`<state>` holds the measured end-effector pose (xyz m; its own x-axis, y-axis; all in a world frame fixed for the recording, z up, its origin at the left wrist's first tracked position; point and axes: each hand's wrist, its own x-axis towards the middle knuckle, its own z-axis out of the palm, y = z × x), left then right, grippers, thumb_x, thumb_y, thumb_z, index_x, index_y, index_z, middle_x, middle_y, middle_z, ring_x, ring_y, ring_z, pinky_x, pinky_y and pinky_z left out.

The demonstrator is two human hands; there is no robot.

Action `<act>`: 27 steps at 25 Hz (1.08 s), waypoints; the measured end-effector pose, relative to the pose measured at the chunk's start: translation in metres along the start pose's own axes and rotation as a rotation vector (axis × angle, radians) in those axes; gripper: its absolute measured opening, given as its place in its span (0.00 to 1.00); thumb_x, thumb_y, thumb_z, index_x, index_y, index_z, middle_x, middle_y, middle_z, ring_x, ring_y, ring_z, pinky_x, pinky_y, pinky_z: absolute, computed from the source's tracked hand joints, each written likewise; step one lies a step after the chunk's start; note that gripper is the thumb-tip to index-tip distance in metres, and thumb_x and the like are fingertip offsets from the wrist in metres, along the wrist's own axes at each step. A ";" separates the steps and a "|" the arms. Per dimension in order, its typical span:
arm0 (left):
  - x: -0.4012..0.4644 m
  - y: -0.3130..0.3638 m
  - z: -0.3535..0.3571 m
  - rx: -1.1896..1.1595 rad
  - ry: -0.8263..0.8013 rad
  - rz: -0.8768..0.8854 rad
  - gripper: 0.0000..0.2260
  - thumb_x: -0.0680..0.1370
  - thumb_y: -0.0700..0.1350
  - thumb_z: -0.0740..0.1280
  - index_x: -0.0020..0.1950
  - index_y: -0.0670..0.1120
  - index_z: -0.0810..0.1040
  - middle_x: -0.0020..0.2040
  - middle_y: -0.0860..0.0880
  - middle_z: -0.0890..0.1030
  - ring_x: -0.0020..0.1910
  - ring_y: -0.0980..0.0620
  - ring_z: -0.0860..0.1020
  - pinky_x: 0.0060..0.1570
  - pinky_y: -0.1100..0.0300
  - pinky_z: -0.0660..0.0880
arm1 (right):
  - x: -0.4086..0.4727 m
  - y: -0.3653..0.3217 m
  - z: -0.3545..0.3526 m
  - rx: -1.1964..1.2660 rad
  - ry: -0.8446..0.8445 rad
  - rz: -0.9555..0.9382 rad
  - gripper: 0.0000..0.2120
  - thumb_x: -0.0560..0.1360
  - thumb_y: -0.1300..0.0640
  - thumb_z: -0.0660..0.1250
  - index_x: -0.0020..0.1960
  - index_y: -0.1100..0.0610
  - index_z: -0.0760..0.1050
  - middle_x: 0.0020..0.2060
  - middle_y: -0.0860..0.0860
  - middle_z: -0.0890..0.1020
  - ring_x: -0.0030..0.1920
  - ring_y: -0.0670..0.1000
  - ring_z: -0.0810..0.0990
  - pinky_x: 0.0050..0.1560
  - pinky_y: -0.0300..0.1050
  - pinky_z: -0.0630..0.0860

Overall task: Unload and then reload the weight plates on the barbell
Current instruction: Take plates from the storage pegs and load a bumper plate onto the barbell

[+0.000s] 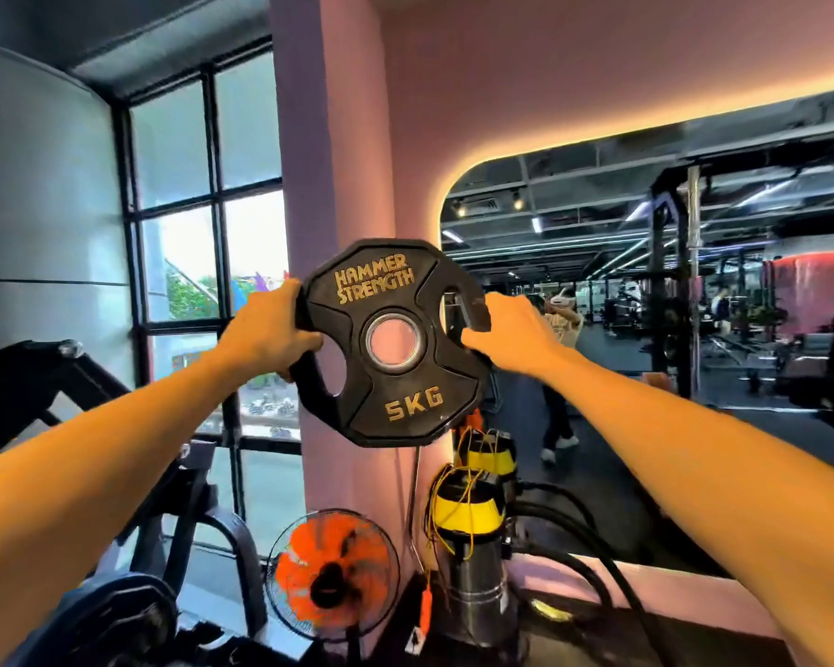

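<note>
A black 5 kg weight plate (391, 343) is held upright in the air, clamped between the fingers of the left hand (269, 332) and the right hand (511, 335), curled through its grip slots. No barbell is seen. A carrying step is judged; next, the centre hole must be lined up with a sleeve.

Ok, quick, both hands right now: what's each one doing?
Left hand: grips the left edge of the 5 kg weight plate, held up in the air.
Right hand: grips the plate's right edge at the cut-out handle.
</note>
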<state>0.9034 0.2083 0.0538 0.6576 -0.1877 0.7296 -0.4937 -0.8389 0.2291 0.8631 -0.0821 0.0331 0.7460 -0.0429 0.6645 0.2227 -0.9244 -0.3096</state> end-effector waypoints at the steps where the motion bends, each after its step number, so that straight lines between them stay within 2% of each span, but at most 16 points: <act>1: 0.022 -0.008 0.025 -0.023 -0.006 0.016 0.17 0.69 0.42 0.75 0.51 0.44 0.69 0.43 0.42 0.80 0.38 0.40 0.79 0.38 0.50 0.78 | 0.019 0.015 0.013 -0.006 0.009 0.013 0.13 0.73 0.50 0.69 0.44 0.57 0.68 0.37 0.53 0.74 0.39 0.59 0.76 0.38 0.50 0.72; 3: 0.066 -0.018 0.074 -0.052 -0.001 0.036 0.17 0.69 0.43 0.74 0.50 0.44 0.69 0.41 0.43 0.79 0.38 0.39 0.79 0.38 0.51 0.77 | 0.058 0.047 0.037 -0.021 0.027 0.024 0.13 0.74 0.50 0.69 0.44 0.57 0.68 0.38 0.54 0.74 0.38 0.57 0.75 0.37 0.48 0.70; 6: 0.123 -0.026 0.131 -0.074 -0.015 0.059 0.17 0.69 0.43 0.75 0.47 0.46 0.66 0.39 0.46 0.74 0.39 0.40 0.75 0.38 0.54 0.69 | 0.102 0.086 0.059 -0.066 0.044 0.062 0.11 0.75 0.51 0.67 0.47 0.58 0.70 0.41 0.54 0.76 0.39 0.56 0.75 0.37 0.47 0.70; 10: 0.199 -0.028 0.214 -0.147 -0.057 0.081 0.16 0.70 0.44 0.74 0.49 0.47 0.68 0.41 0.46 0.76 0.37 0.43 0.73 0.35 0.56 0.67 | 0.160 0.144 0.087 -0.130 0.051 0.116 0.13 0.76 0.50 0.67 0.51 0.59 0.72 0.44 0.57 0.79 0.41 0.57 0.77 0.40 0.50 0.74; 13: 0.252 -0.024 0.280 -0.218 -0.108 0.120 0.16 0.70 0.43 0.74 0.53 0.44 0.72 0.40 0.45 0.79 0.34 0.45 0.76 0.33 0.56 0.71 | 0.197 0.192 0.107 -0.198 0.070 0.181 0.12 0.76 0.50 0.67 0.43 0.56 0.68 0.39 0.54 0.76 0.38 0.56 0.75 0.35 0.48 0.70; 15: 0.287 -0.021 0.326 -0.259 -0.131 0.168 0.18 0.70 0.43 0.74 0.57 0.42 0.73 0.44 0.42 0.81 0.38 0.42 0.79 0.38 0.54 0.75 | 0.217 0.222 0.119 -0.218 0.081 0.216 0.14 0.77 0.52 0.67 0.39 0.57 0.66 0.35 0.53 0.73 0.35 0.55 0.71 0.31 0.47 0.65; 18: 0.346 -0.012 0.403 -0.272 -0.137 0.289 0.22 0.70 0.45 0.75 0.60 0.41 0.73 0.50 0.38 0.82 0.47 0.36 0.80 0.44 0.51 0.75 | 0.251 0.272 0.139 -0.274 0.140 0.281 0.14 0.75 0.51 0.69 0.45 0.62 0.72 0.37 0.56 0.77 0.38 0.58 0.77 0.35 0.51 0.71; 20: 0.386 0.002 0.450 -0.338 -0.163 0.345 0.22 0.70 0.46 0.76 0.59 0.41 0.73 0.52 0.37 0.82 0.50 0.35 0.80 0.46 0.49 0.75 | 0.272 0.304 0.147 -0.340 0.161 0.343 0.13 0.75 0.50 0.69 0.46 0.60 0.72 0.37 0.55 0.76 0.40 0.59 0.78 0.38 0.51 0.73; 22: 0.419 0.020 0.488 -0.384 -0.179 0.406 0.21 0.70 0.47 0.76 0.56 0.42 0.72 0.53 0.36 0.81 0.52 0.34 0.79 0.43 0.50 0.71 | 0.286 0.333 0.149 -0.384 0.181 0.405 0.13 0.75 0.51 0.69 0.47 0.59 0.71 0.39 0.55 0.76 0.41 0.59 0.77 0.37 0.48 0.72; 27: 0.482 0.102 0.587 -0.577 -0.258 0.553 0.19 0.71 0.44 0.76 0.56 0.40 0.73 0.53 0.36 0.82 0.51 0.36 0.79 0.42 0.53 0.69 | 0.305 0.412 0.125 -0.537 0.249 0.548 0.12 0.74 0.51 0.69 0.47 0.58 0.70 0.40 0.54 0.77 0.42 0.58 0.77 0.41 0.51 0.75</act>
<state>1.5037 -0.2679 0.0507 0.3102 -0.6651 0.6793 -0.9506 -0.2117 0.2268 1.2609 -0.4281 0.0231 0.4863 -0.5675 0.6645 -0.5135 -0.8008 -0.3081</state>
